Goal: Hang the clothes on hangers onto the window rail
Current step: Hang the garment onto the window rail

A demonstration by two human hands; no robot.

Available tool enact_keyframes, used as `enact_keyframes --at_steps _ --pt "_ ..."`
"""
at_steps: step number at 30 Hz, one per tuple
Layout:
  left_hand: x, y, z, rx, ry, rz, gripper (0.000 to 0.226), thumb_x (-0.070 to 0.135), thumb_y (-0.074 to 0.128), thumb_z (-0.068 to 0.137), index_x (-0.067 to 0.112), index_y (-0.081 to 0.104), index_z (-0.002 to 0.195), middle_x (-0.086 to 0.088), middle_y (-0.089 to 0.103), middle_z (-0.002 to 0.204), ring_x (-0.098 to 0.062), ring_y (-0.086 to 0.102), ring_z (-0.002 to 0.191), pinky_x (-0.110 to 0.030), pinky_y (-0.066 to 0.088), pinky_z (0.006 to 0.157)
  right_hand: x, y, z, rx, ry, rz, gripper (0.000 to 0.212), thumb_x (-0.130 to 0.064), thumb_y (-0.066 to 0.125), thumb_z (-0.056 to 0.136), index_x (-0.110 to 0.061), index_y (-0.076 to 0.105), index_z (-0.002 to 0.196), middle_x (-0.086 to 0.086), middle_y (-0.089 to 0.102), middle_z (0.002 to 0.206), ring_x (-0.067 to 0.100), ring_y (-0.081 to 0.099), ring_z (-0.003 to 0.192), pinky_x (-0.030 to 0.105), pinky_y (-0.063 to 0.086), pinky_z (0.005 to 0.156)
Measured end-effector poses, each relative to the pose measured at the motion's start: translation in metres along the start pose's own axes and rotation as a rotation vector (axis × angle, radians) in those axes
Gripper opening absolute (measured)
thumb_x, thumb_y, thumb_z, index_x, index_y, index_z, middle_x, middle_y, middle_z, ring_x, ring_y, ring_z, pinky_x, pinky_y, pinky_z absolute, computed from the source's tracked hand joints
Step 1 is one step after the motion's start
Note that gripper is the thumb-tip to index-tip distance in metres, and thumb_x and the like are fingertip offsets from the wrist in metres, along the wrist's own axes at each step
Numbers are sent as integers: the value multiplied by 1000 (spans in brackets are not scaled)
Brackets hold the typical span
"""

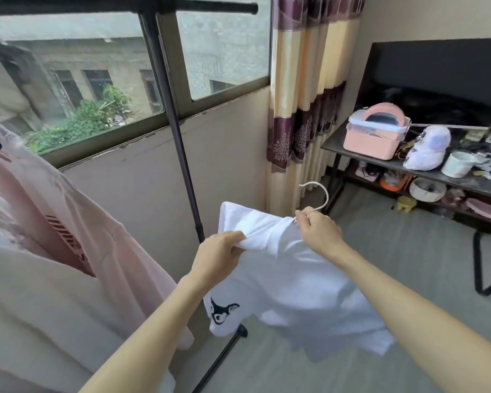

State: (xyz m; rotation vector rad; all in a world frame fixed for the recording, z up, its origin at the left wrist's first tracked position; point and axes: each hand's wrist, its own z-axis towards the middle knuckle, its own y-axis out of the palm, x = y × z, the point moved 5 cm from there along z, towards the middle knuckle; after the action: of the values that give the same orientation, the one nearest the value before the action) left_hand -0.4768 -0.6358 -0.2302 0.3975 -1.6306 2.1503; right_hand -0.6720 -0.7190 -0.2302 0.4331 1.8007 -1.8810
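A white T-shirt (289, 282) with a black animal print near its lower left hangs on a silver metal hanger (319, 198) in front of me. My right hand (321, 231) pinches the hanger's neck just below the hook. My left hand (219, 258) grips a fold of the shirt's shoulder. The black rail (119, 8) of the clothes rack runs across the top in front of the window, well above the hanger. A pink shirt (77, 222) and a cream garment (40, 307) hang at the left.
The rack's black upright pole (176, 131) stands just left of the white shirt, its foot (224, 355) on the floor. A patterned curtain (304, 89) hangs behind. A dark desk (448, 177) with a pink box (376, 136) and clutter stands at right.
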Motion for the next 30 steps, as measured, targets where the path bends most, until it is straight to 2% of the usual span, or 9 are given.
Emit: enact_keyframes --at_steps 7,12,14,17,19,21,23,25,30 --pt "-11 -22 14 199 -249 75 22 10 46 87 18 64 98 -2 63 93 -30 57 87 -31 37 66 -11 -8 0 -100 -135 199 21 -16 39 97 -10 58 90 -2 57 92 18 52 90 25 33 73" --pt "-5 -32 20 292 -277 92 21 4 41 86 11 58 96 -7 64 95 -35 55 80 -31 31 63 -30 -33 -5 44 -209 352 25 -19 40 98 -7 56 83 -4 49 66 10 44 63 17 33 56" --pt "-6 -46 27 367 -261 79 21 2 41 84 8 58 94 -9 63 93 -37 56 80 -33 35 63 -28 -22 -10 -139 -171 272 28 -17 39 98 -12 44 71 -10 43 62 4 40 58 12 34 51" --pt "2 -60 37 392 -195 107 25 2 43 83 11 61 98 -7 64 98 -36 58 84 -31 33 63 -19 -2 -16 -347 -125 72 36 -23 37 99 -16 38 64 -8 49 71 15 46 70 20 32 54" --pt "9 -62 39 387 -145 127 27 5 41 83 14 62 98 -5 65 97 -34 58 84 -30 32 63 -26 -12 -11 -209 -123 130 31 -17 36 99 -14 50 72 -4 57 84 21 50 88 25 36 66" --pt "11 -64 38 387 -109 146 32 13 34 79 15 62 96 -3 65 92 -34 59 81 -30 35 62 -36 -29 -5 14 -178 184 26 -7 36 96 -3 60 90 10 61 103 28 53 103 34 40 91" --pt "8 -65 38 350 -104 185 35 19 31 76 15 61 94 -3 65 90 -33 59 81 -32 39 63 -41 -42 -1 172 -248 200 23 0 38 93 2 60 93 17 57 105 31 51 104 44 39 95" --pt "6 -64 40 276 -129 240 26 19 37 83 13 60 95 -3 66 92 -34 59 84 -33 40 66 -42 -49 0 217 -292 187 21 3 39 90 2 60 89 17 57 100 32 50 101 44 39 92" --pt "14 -77 50 279 -69 266 22 11 45 85 16 62 98 -2 67 96 -32 59 89 -31 36 65 -40 -17 -8 -145 -292 -475 27 -9 34 93 -13 58 103 6 56 104 26 41 110 38 29 82"
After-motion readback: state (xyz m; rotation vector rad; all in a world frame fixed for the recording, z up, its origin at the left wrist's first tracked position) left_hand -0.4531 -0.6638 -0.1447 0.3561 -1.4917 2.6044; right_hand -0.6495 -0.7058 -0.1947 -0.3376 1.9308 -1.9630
